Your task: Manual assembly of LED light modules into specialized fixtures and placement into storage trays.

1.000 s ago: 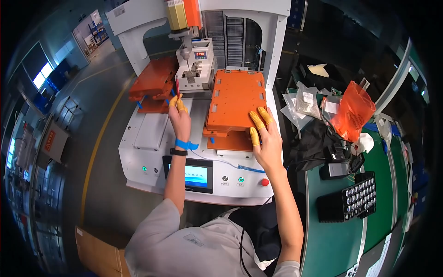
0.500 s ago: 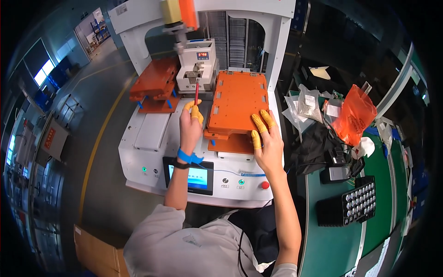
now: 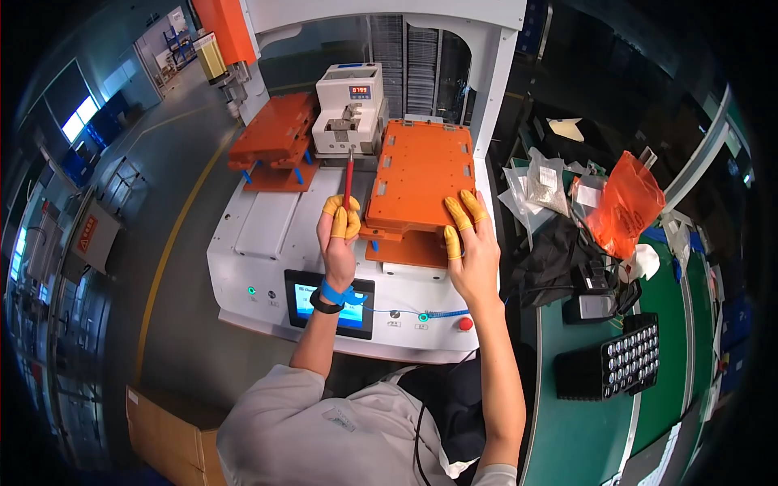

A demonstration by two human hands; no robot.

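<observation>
In the fingers of my left hand point(image 3: 339, 231), which wear yellow finger cots, is a slim red pen-like tool point(image 3: 349, 182). Its thin tip points away from me, to the front of a white box-shaped device point(image 3: 347, 113) with a red lit display. On the right stands an orange fixture plate point(image 3: 421, 174), raised on blue posts over a lower orange plate point(image 3: 405, 251). My right hand point(image 3: 470, 247) lies on its near right corner, cotted fingers apart. A blue wrist strap point(image 3: 340, 296) and a black band circle my left wrist.
A second orange fixture point(image 3: 275, 130) stands left of the device. The orange-and-yellow machine head point(image 3: 223, 61) hangs at the far left. Nearest me are a touch screen point(image 3: 328, 304) and a red stop button point(image 3: 465, 324). Bags and a black tray point(image 3: 612, 356) occupy the green bench on the right.
The machine head has travelled left, from above the device to beyond the left fixture. My left hand, with the red tool, has drawn slightly nearer to me. My right hand has stayed on the plate.
</observation>
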